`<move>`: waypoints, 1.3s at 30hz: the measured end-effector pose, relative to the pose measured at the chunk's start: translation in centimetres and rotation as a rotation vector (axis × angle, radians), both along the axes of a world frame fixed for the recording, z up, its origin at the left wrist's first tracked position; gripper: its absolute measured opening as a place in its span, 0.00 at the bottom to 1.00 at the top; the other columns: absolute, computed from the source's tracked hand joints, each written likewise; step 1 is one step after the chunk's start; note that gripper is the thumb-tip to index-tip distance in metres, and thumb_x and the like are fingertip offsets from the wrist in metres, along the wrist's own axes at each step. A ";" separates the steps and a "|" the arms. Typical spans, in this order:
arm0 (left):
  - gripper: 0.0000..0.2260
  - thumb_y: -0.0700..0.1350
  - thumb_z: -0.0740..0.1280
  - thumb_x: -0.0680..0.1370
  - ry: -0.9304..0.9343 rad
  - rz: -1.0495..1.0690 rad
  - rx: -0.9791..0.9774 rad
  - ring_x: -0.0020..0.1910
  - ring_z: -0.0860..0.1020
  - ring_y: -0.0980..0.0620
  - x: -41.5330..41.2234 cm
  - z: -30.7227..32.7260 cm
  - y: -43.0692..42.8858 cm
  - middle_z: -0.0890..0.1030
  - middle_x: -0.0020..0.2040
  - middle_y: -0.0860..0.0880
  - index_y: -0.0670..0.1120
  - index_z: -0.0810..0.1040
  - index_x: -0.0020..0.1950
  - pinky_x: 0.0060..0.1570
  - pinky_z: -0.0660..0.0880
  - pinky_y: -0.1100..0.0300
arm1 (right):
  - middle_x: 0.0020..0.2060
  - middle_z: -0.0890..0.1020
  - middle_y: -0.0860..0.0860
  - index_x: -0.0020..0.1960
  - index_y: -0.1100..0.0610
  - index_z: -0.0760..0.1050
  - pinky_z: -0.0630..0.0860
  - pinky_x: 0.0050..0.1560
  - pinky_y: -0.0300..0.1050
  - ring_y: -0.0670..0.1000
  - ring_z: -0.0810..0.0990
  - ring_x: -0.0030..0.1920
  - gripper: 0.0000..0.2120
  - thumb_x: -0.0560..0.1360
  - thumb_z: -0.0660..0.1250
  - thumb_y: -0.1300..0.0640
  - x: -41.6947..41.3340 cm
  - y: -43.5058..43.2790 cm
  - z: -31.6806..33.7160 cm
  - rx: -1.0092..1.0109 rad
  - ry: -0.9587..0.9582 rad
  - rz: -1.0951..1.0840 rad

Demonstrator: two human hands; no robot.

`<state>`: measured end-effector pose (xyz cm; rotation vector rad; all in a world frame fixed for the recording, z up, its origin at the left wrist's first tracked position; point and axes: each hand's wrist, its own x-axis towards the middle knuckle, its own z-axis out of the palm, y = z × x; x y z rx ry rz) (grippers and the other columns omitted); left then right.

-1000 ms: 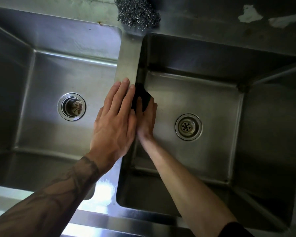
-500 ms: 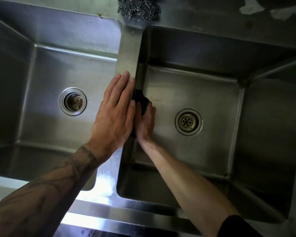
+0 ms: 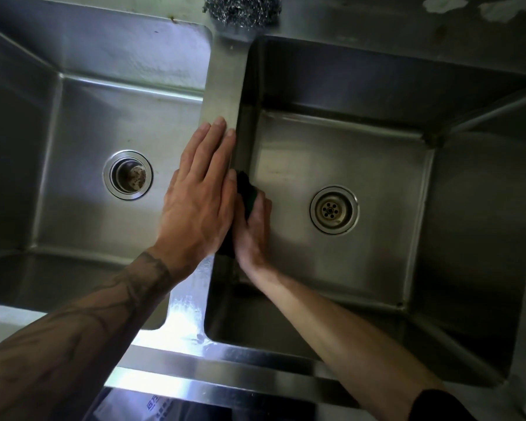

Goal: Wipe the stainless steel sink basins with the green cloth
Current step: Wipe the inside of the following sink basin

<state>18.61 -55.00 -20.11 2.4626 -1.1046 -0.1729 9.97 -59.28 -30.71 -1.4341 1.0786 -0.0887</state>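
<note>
Right hand (image 3: 252,232) seemingly pressing green cloth (image 3: 245,189), left hand (image 3: 198,202) flat on divider (image 3: 223,86)

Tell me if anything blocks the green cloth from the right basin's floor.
Nothing visible: the right hand presses the green cloth against the basin's left wall, and the floor carries only its drain.

The right hand (image 3: 251,230) has slid toward the near side along the left wall of the right basin (image 3: 377,177), pressing the green cloth (image 3: 246,189) as it went. Its fingertips, earlier beyond the far edge of the drain (image 3: 334,210), now lie level with it. Less of the cloth shows past the fingers than before.
</note>
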 end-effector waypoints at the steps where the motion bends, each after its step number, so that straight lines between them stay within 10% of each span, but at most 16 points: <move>1: 0.22 0.40 0.56 0.87 -0.003 -0.009 0.003 0.84 0.59 0.38 0.0 0.0 0.0 0.63 0.83 0.38 0.35 0.65 0.81 0.84 0.54 0.51 | 0.65 0.74 0.50 0.73 0.46 0.68 0.73 0.69 0.53 0.50 0.75 0.66 0.18 0.85 0.61 0.44 -0.8 0.7 0.8 -0.014 -0.050 -0.003; 4: 0.23 0.40 0.55 0.87 -0.032 -0.053 0.032 0.84 0.59 0.36 0.3 -0.3 0.1 0.63 0.83 0.36 0.33 0.63 0.82 0.84 0.55 0.46 | 0.66 0.75 0.44 0.70 0.36 0.66 0.73 0.69 0.46 0.43 0.75 0.66 0.17 0.82 0.61 0.39 -2.5 2.4 2.4 0.028 -0.114 0.027; 11: 0.23 0.41 0.54 0.87 -0.018 -0.028 0.015 0.84 0.59 0.37 0.1 -0.1 0.0 0.63 0.83 0.37 0.35 0.64 0.82 0.84 0.55 0.48 | 0.71 0.72 0.59 0.78 0.59 0.66 0.67 0.74 0.57 0.59 0.72 0.72 0.24 0.86 0.59 0.48 -0.3 -0.1 0.6 0.080 0.152 0.059; 17: 0.22 0.40 0.55 0.87 -0.031 -0.036 0.018 0.84 0.59 0.36 0.3 -0.3 0.1 0.63 0.83 0.37 0.34 0.64 0.82 0.84 0.56 0.45 | 0.63 0.74 0.40 0.73 0.41 0.65 0.70 0.66 0.38 0.36 0.74 0.62 0.24 0.79 0.58 0.36 -3.1 2.3 3.5 0.105 -0.016 0.082; 23: 0.22 0.40 0.56 0.87 -0.002 -0.012 -0.003 0.84 0.59 0.38 0.1 -0.1 0.1 0.63 0.83 0.38 0.35 0.65 0.82 0.84 0.57 0.46 | 0.71 0.72 0.58 0.78 0.58 0.64 0.67 0.74 0.53 0.58 0.71 0.72 0.24 0.87 0.58 0.48 -1.2 0.3 0.9 0.121 0.178 0.114; 26: 0.23 0.41 0.55 0.88 0.005 -0.009 0.001 0.84 0.59 0.38 0.2 0.0 0.0 0.63 0.83 0.38 0.36 0.64 0.82 0.84 0.57 0.47 | 0.76 0.67 0.44 0.82 0.48 0.59 0.62 0.76 0.40 0.43 0.66 0.75 0.30 0.83 0.57 0.38 -3.2 1.8 2.4 0.127 0.087 0.155; 29: 0.23 0.43 0.54 0.88 0.014 -0.006 0.019 0.84 0.59 0.40 0.2 0.1 0.1 0.62 0.84 0.40 0.37 0.64 0.82 0.84 0.57 0.47 | 0.61 0.73 0.33 0.65 0.27 0.65 0.64 0.61 0.23 0.30 0.72 0.61 0.15 0.79 0.58 0.33 -5.0 2.6 3.1 0.098 0.032 0.161; 34: 0.22 0.41 0.55 0.88 -0.003 -0.022 0.017 0.84 0.60 0.38 0.2 0.1 0.1 0.63 0.83 0.38 0.35 0.64 0.82 0.83 0.58 0.44 | 0.69 0.73 0.56 0.76 0.56 0.65 0.61 0.66 0.34 0.53 0.71 0.70 0.21 0.86 0.60 0.49 -3.5 1.0 0.7 0.149 0.088 0.199; 39: 0.23 0.42 0.55 0.87 0.003 -0.005 0.019 0.84 0.60 0.39 0.0 0.4 0.0 0.63 0.83 0.39 0.36 0.64 0.82 0.83 0.58 0.46 | 0.62 0.72 0.47 0.71 0.47 0.65 0.69 0.61 0.33 0.41 0.73 0.60 0.23 0.80 0.60 0.39 -5.5 2.2 2.5 0.231 0.070 0.237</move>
